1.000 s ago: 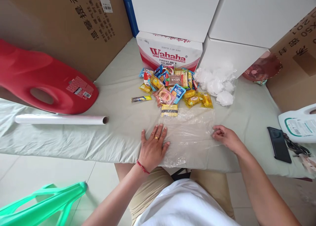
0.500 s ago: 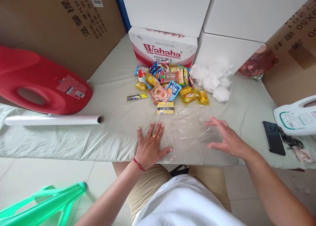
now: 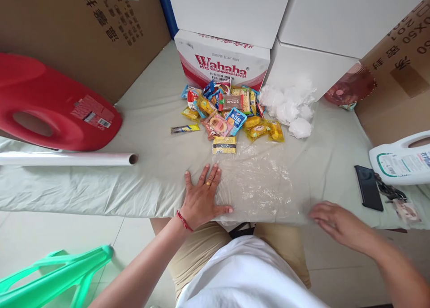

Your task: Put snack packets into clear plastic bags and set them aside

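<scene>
So the left hand (image 3: 201, 202) lies flat, fingers spread wide and thumb stuck out, pressing on the left side of a clear, crinkly sheet of plastic film (image 3: 257, 182) at the front of the pale green cloth-covered table (image 3: 157, 133). The right hand (image 3: 342, 225) sits just past the film's right edge, fingers close together and slightly bent (blurry, so I can't tell if they're pinching anything). Behind the film there's a heap of small, shiny, multicoloured snack packets (image 3: 223, 106), against a white-and-red cardboard box (image 3: 221, 59) reading "Wahaha" and "PURIFIED WATER", with crumpled white translucent plastic (image 3: 289, 101) beside them.
</scene>
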Motion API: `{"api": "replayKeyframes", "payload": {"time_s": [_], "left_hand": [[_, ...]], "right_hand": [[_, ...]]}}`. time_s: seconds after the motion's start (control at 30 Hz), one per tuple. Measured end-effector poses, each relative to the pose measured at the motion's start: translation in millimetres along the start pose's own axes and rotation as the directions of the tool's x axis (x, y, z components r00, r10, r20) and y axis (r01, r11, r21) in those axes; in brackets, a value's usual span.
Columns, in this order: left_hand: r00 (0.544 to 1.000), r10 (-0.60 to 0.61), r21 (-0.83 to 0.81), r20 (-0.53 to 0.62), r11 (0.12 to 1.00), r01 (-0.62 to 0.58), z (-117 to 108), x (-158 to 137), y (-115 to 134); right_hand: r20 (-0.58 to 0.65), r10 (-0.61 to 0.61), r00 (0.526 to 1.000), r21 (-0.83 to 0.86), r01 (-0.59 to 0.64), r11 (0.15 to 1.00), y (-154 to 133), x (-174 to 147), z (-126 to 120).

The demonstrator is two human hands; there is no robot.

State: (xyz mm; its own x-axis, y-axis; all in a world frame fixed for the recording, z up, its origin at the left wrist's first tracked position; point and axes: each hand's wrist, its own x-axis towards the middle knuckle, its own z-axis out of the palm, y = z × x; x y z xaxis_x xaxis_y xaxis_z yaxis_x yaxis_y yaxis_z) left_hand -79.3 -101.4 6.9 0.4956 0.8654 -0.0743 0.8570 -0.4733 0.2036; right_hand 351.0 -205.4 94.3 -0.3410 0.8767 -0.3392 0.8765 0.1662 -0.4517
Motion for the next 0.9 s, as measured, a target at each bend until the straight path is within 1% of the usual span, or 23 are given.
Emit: {"api": "replayKeyframes", "payload": {"time_s": [0.03,0.07,0.1,0.13,0.17,0.2,0.23,0.27,0.33,0.37,0.4,0.43,0.47,0.5,0.53,0.57,0.6,0.63,0.67,0.7,0.8,0.9], "left_hand": [[1.0,0.001,-0.001,-0.005,1.0,-0.001,0,0,0],[1.0,0.004,-0.002,-0.01,1.0,-0.004,-1,0,0],[1.0,0.008,-0.005,-0.015,1.0,-0.008,-1,0,-1],[1.0,0.013,-0.012,-0.02,1.0,-0.013,-1,0,-2],[1.0,0.016,-0.022,-0.024,1.0,-0.016,-1,0,-3],[1.0,0.016,-0.037,-0.026,0.999,-0.017,-1,-1,-6],[1.0,0.013,-0.057,-0.028,0.998,-0.015,0,-1,-9],[1.0,0.008,-0.08,-0.028,0.997,-0.01,0,-1,-13],[0.999,-0.007,-0.131,-0.035,0.991,0.003,-1,-1,-21],[0.998,-0.032,-0.154,-0.057,0.988,0.023,-3,-1,-24],[0.992,-0.077,-0.171,-0.103,0.984,0.058,-6,0,-25],[0.975,-0.141,-0.182,-0.172,0.977,0.109,-11,1,-25],[0.942,-0.216,-0.194,-0.256,0.966,0.169,-18,2,-22],[0.898,-0.281,-0.212,-0.338,0.953,0.218,-25,3,-18],[0.859,-0.32,-0.239,-0.4,0.941,0.24,-33,6,-12],[0.841,-0.326,-0.273,-0.432,0.936,0.223,-40,10,-4],[0.854,-0.296,-0.319,-0.428,0.934,0.164,-45,16,4],[0.881,-0.25,-0.364,-0.402,0.926,0.097,-47,23,12],[0.904,-0.21,-0.394,-0.373,0.918,0.051,-47,32,19],[0.918,-0.186,-0.401,-0.349,0.916,0.033,-44,42,25],[0.932,-0.157,-0.299,-0.327,0.953,0.055,-24,71,33],[0.943,-0.118,-0.185,-0.311,0.981,0.061,-1,86,31]], "right_hand": [[-0.06,0.028,0.998,0.023,-0.027,0.999,-7,2,-14],[-0.167,0.036,0.985,0.032,-0.031,0.999,-18,9,-26],[-0.281,0.012,0.959,0.023,-0.005,1.0,-32,20,-36],[-0.357,-0.045,0.933,0.006,0.051,0.999,-49,34,-41],[-0.371,-0.134,0.919,-0.016,0.138,0.99,-68,50,-40],[-0.341,-0.239,0.909,-0.035,0.242,0.97,-89,69,-32],[-0.283,-0.338,0.897,-0.051,0.338,0.94,-109,87,-19],[-0.236,-0.422,0.875,-0.074,0.417,0.906,-129,105,-1],[-0.179,-0.489,0.854,-0.137,0.471,0.872,-160,134,42],[-0.18,-0.49,0.853,-0.153,0.467,0.871,-171,144,64],[-0.183,-0.484,0.856,-0.154,0.462,0.874,-179,151,83],[-0.183,-0.472,0.862,-0.137,0.453,0.881,-184,155,98],[-0.185,-0.457,0.87,-0.121,0.442,0.889,-188,157,110],[-0.186,-0.443,0.877,-0.102,0.431,0.896,-189,158,117],[-0.19,-0.43,0.883,-0.085,0.422,0.903,-191,158,122],[-0.197,-0.418,0.887,-0.072,0.412,0.908,-192,157,124],[-0.207,-0.404,0.891,-0.06,0.4,0.914,-193,157,125],[-0.219,-0.389,0.895,-0.05,0.388,0.92,-194,157,126],[-0.23,-0.376,0.897,-0.042,0.377,0.925,-195,157,128],[-0.24,-0.363,0.9,-0.036,0.366,0.93,-196,157,130],[-0.283,-0.33,0.9,-0.013,0.341,0.94,-195,154,144],[-0.364,-0.34,0.867,0.079,0.392,0.917,-187,145,152]]}}
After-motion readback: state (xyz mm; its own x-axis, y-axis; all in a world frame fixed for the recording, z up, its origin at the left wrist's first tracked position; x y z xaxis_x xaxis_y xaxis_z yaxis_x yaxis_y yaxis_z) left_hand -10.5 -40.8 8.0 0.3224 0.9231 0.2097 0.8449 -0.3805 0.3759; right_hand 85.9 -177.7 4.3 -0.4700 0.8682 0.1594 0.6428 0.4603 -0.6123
